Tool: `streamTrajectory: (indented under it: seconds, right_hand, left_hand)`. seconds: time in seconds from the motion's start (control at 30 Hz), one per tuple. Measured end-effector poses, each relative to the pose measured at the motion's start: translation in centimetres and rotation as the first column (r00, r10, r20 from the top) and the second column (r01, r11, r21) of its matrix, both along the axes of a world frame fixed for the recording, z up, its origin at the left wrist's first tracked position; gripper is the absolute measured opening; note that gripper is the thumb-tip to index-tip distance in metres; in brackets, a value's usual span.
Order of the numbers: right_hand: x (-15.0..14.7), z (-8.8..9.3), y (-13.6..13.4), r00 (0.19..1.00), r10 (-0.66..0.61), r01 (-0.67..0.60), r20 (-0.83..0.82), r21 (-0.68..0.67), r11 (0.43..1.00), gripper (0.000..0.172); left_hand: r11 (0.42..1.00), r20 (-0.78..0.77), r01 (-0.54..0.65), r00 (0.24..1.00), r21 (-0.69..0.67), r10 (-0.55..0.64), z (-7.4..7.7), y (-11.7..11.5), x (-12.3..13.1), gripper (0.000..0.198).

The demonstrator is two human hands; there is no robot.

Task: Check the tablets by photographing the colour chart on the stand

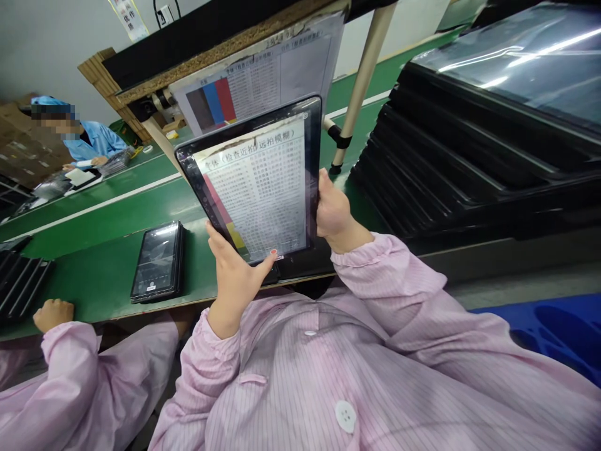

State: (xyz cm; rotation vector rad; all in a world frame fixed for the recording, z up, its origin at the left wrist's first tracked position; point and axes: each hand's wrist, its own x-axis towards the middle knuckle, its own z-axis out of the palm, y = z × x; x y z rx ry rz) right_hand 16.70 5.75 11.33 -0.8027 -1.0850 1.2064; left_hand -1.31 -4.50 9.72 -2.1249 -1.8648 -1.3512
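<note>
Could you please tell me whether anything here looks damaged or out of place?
Possibly the chart: brownish, ragged marks along its top edge, also visible on the tablet, suggest wear. Nothing else stands out.

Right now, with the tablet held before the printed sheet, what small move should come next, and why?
Probably a light thumb tap by the left hand on the red dot of the tablet: the thumb is at that dot, the right hand grips the other side, and the screen shows text as on the printed sheet.
</note>
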Motion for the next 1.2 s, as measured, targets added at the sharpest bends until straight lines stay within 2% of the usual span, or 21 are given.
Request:
streamTrajectory:
  seconds: [0.3,0.4,0.53,0.73,0.9,1.07,1.2]
  right_hand:
    - [0.1,-0.1,-0.2,0.99,-0.126,0.123,0.059,0.058,0.991,0.071]
    - [0.2,-0.2,-0.2,0.996,-0.074,0.072,0.044,0.042,0.997,0.069]
    - [0.4,-0.2,-0.4,1.0,0.017,-0.016,-0.022,0.016,1.0,0.067]
    - [0.0,0.1,-0.6,1.0,0.005,-0.005,-0.018,-0.003,1.0,0.071]
    - [0.1,-0.3,-0.3,0.997,0.014,-0.012,-0.082,0.017,1.0,0.068]
    - [0.2,-1.0,0.0,0.997,0.032,-0.031,-0.077,0.018,0.999,0.069]
    - [0.2,-0.9,-0.2,0.996,0.053,-0.052,-0.07,0.01,0.999,0.066]
  left_hand:
    - [1.0,0.01,0.002,1.0,0.0,-0.002,-0.1,-0.1,0.0,0.141]
    - [1.0,-0.013,0.022,1.0,0.021,-0.022,-0.3,-0.1,0.0,0.135]
    - [0.999,0.015,-0.015,1.0,0.031,0.015,-0.5,0.0,0.2,0.129]
    - [0.999,-0.003,-0.03,1.0,-0.013,0.03,-0.3,-0.4,0.4,0.143]
    - [0.999,-0.032,-0.039,0.999,-0.026,0.038,-0.2,-0.6,0.5,0.145]
    - [0.997,-0.017,-0.065,0.998,-0.048,0.065,-0.5,-0.4,0.6,0.146]
    - [0.997,-0.023,-0.067,0.998,-0.039,0.066,-0.6,-0.4,0.5,0.146]
